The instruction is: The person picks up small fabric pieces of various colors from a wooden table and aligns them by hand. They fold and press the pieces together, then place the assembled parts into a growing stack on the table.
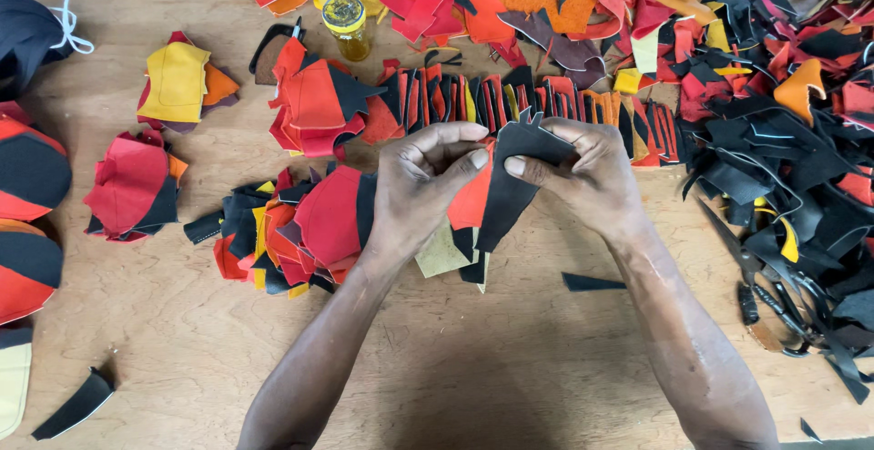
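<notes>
- Two bare forearms come up from the near edge and meet at mid-table, above the wooden table (473, 359).
- Left hand (423, 186) has its fingers curled narrow, thumb and forefinger pinched on the edge of an orange-red cut piece (472, 202) that sits against the black one.
- Right hand (587, 172) is closed on one black cut piece (510, 182), thumb on its near face and fingers behind; the piece hangs down between the two hands, with a notched top edge.
- One overlapped pile of red, black and yellow pieces (300, 232) lies just under and left of the left hand.
- One long row of narrow red, black and orange pieces (510, 100) stands overlapped just beyond the hands.
- One small jar with a yellow lid (348, 24) stands upright at the far side, left of centre.
- Two small stacks lie well to the left: one topped with a yellow piece (177, 81), one red and black (132, 186).
- One large loose heap of red, black and orange offcuts (774, 95) fills the far right.
- One pair of scissors (760, 295) lies at the right, partly under black strips.
- Two lone black scraps lie on bare wood: one near left (77, 404), one just left of the right forearm (592, 282).
- Rounded red-and-black items at the left edge are cropped; their number cannot be told.
</notes>
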